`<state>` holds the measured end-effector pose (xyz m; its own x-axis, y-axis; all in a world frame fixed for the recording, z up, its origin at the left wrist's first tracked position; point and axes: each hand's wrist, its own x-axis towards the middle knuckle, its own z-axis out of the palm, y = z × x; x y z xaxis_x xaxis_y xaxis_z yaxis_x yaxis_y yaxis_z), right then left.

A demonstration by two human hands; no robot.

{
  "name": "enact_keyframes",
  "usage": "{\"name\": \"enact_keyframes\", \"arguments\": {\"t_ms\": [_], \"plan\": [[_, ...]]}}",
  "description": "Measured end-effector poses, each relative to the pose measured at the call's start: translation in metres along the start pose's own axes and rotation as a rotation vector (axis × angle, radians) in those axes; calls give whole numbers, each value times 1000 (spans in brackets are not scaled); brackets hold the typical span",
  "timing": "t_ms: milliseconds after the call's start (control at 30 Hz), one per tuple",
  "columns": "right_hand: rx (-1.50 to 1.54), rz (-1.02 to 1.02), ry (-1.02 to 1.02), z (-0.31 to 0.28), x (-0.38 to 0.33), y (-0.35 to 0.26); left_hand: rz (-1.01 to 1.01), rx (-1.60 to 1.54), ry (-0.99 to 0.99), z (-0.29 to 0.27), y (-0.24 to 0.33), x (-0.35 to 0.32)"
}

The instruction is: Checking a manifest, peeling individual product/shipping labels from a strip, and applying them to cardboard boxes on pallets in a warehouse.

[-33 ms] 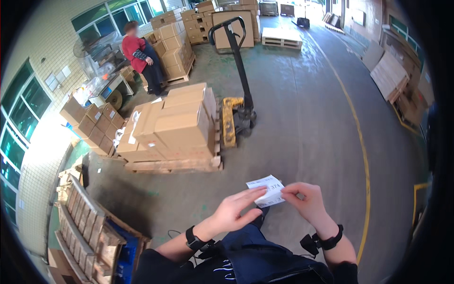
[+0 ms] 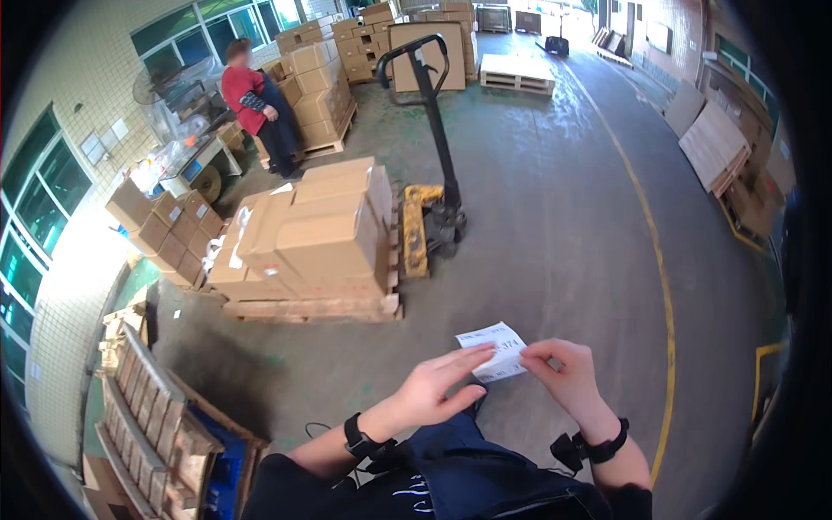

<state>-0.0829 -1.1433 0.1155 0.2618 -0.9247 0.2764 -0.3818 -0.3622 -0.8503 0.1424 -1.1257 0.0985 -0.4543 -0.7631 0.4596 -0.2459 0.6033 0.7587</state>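
A white printed paper label (image 2: 502, 339) is held out in front of my body, above the floor. My right hand (image 2: 562, 367) pinches its right edge between thumb and fingertips. The fingers of my left hand (image 2: 438, 384) stretch flat across the label's left part, the thumb apart below them. Both hands cover parts of the sheet. Dark bands circle both my wrists.
Ahead to the left, big cardboard boxes (image 2: 325, 230) sit on a wooden pallet (image 2: 329, 309), with a yellow and black pallet jack (image 2: 422, 230) beside it. Wooden pallets (image 2: 147, 425) lean at lower left. A person in red (image 2: 247, 104) stands near stacked boxes farther back.
The view has tilted slightly, and the label sits a little farther right in it. Both hands keep the same hold.
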Motion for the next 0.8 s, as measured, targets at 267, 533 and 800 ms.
{"name": "enact_keyframes", "arguments": {"t_ms": [267,533,800], "plan": [[84,101,318,-179,145,133,136,-98,-191,69,-151,306],[609,196,473,-354,295,332,-413,-77,-3,81,-330,477],[78,-130,-17,-387,636,425,-824,92,412,37,-393,587]]}}
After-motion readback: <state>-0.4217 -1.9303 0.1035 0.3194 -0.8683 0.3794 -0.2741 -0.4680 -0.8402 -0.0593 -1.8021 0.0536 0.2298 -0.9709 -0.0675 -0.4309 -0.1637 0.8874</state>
